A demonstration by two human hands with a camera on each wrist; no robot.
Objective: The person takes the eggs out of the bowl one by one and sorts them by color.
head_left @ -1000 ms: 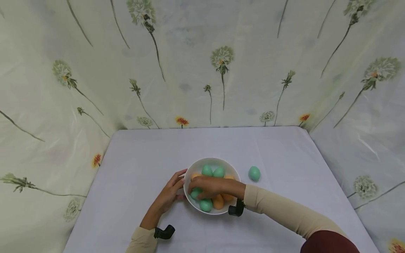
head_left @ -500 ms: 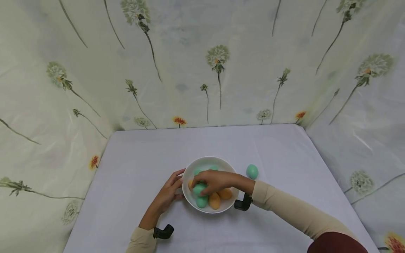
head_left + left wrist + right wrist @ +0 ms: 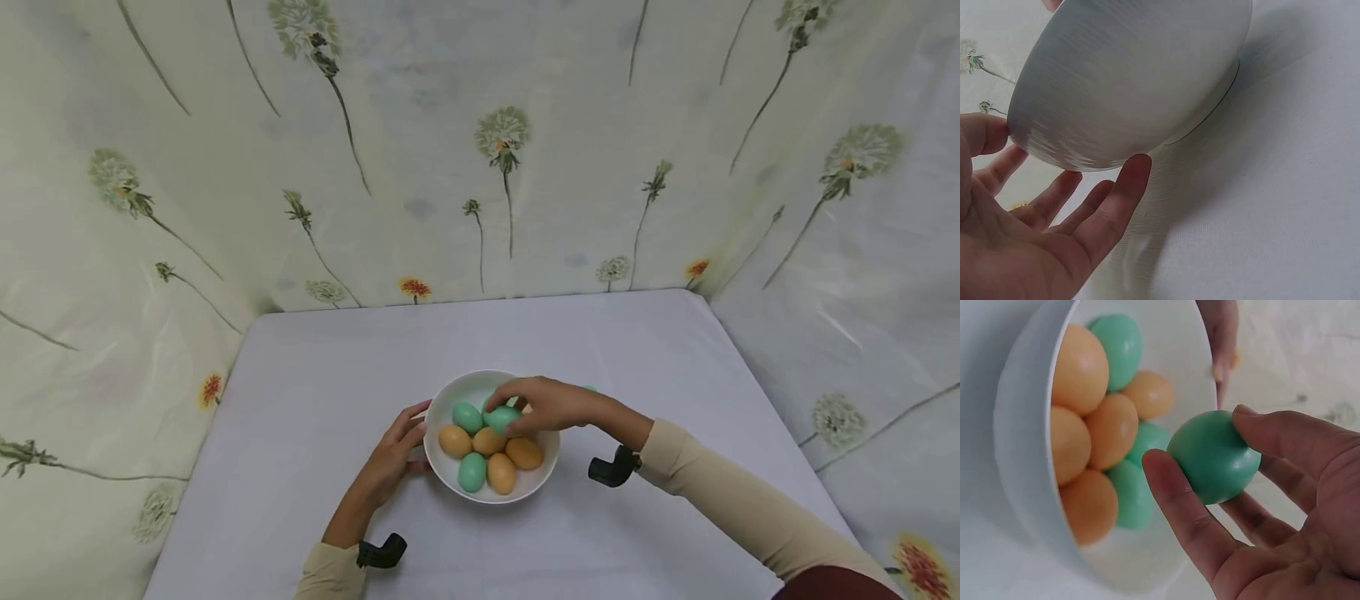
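Note:
A white bowl stands on the table, holding several orange eggs and a few green eggs. Over its right side, my right hand pinches another green egg between thumb and fingers, lifted above the rest, as the right wrist view shows. My left hand rests its extended fingertips against the bowl's left outer wall; the left wrist view shows these fingers spread along the smooth underside.
Behind my right wrist, a sliver of one more green egg shows on the table. White cloth covers the tabletop. A dandelion-print curtain surrounds it at the back and both sides.
My right hand has risen from among the eggs and moved right and back, bringing a green egg with it. The left hand stays at the bowl. The head view has shifted slightly.

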